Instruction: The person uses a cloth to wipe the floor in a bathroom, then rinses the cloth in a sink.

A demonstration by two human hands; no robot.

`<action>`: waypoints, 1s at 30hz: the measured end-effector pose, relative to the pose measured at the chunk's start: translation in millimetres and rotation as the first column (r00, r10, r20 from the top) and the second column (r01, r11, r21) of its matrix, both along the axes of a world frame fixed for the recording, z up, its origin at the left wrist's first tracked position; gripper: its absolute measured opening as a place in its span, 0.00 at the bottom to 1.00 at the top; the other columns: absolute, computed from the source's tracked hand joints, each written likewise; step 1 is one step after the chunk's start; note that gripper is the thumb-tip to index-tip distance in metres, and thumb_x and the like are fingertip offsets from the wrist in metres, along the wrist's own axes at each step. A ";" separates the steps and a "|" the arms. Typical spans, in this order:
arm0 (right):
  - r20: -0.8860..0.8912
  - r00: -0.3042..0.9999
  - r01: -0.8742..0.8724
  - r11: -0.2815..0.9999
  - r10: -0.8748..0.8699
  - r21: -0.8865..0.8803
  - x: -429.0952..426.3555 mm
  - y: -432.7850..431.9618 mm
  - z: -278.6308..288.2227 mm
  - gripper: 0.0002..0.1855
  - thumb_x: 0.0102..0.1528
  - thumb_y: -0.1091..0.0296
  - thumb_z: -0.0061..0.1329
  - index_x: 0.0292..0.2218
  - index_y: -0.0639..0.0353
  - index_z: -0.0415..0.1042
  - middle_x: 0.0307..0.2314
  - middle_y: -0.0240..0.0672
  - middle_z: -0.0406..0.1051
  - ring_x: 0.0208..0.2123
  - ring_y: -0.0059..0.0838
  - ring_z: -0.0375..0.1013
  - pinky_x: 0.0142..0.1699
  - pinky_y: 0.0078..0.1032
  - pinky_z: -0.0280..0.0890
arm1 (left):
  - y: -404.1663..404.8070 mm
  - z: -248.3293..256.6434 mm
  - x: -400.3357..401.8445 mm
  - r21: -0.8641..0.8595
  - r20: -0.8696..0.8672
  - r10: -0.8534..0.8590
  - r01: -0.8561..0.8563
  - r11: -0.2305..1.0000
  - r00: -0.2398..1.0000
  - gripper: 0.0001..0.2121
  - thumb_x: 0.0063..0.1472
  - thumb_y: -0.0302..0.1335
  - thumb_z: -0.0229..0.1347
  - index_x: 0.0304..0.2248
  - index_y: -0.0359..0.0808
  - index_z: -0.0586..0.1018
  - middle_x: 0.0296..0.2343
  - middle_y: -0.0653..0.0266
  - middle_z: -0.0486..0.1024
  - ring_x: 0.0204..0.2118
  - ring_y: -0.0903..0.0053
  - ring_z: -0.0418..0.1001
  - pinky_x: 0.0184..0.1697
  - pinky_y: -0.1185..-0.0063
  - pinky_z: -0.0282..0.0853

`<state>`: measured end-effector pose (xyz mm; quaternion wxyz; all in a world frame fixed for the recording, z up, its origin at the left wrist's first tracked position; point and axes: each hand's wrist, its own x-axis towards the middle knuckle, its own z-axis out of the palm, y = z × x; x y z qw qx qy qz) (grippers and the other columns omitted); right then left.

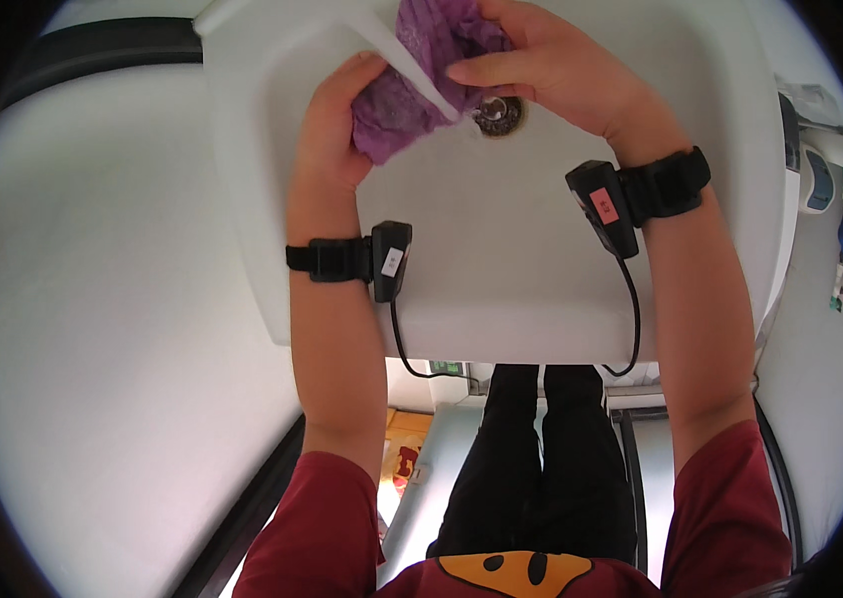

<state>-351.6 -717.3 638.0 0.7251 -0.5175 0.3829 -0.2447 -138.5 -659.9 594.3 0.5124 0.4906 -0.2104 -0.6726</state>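
A crumpled, wet-looking purple cloth (399, 112) is stretched between my two hands at the far side of a white washbasin (503, 247). My left hand (335, 112) grips its left end, thumb on top. At the upper right, my right hand (548, 63) holds the other part with thumb and fingers. A slim white faucet spout (410, 67) crosses in front of the cloth, its tip near the round drain (502, 117). Water glints beside the tip and in the drain. Some of my right fingers are cut off by the frame's top edge.
Black strapped devices sit on my left wrist (391, 261) and right wrist (604, 209), with cables hanging over the basin's front rim (503, 336). A white panel (115, 224) stands at left. At right, a white and grey device (816, 179) is near the wall.
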 end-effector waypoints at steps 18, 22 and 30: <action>-0.322 0.945 -0.078 0.996 0.061 -0.039 -21.4 -8.4 -53.2 0.18 0.46 0.84 0.38 0.36 0.61 0.75 0.33 0.33 0.74 0.32 0.25 0.70 0.38 0.23 0.66 | -3.2 0.0 -6.2 0.055 0.644 -0.143 0.141 0.988 0.751 0.13 0.65 0.28 0.59 0.45 0.29 0.80 0.36 0.62 0.80 0.37 0.77 0.78 0.42 0.79 0.74; -0.270 0.947 -0.136 0.978 0.175 0.155 -5.4 -7.1 -25.6 0.15 0.59 0.63 0.55 0.44 0.64 0.74 0.30 0.34 0.75 0.30 0.23 0.74 0.35 0.24 0.71 | -5.0 -8.8 1.2 0.008 0.683 -0.058 0.073 0.997 0.728 0.15 0.62 0.37 0.62 0.37 0.31 0.83 0.26 0.63 0.78 0.27 0.79 0.73 0.31 0.80 0.70; -0.393 0.913 -0.174 0.976 0.110 -0.130 -17.1 8.2 -31.4 0.16 0.53 0.76 0.48 0.45 0.66 0.73 0.30 0.41 0.75 0.29 0.32 0.75 0.34 0.28 0.72 | -4.2 -7.4 -8.9 0.154 0.777 -0.299 0.292 0.944 0.554 0.19 0.59 0.37 0.66 0.44 0.33 0.81 0.26 0.68 0.76 0.26 0.82 0.70 0.32 0.81 0.67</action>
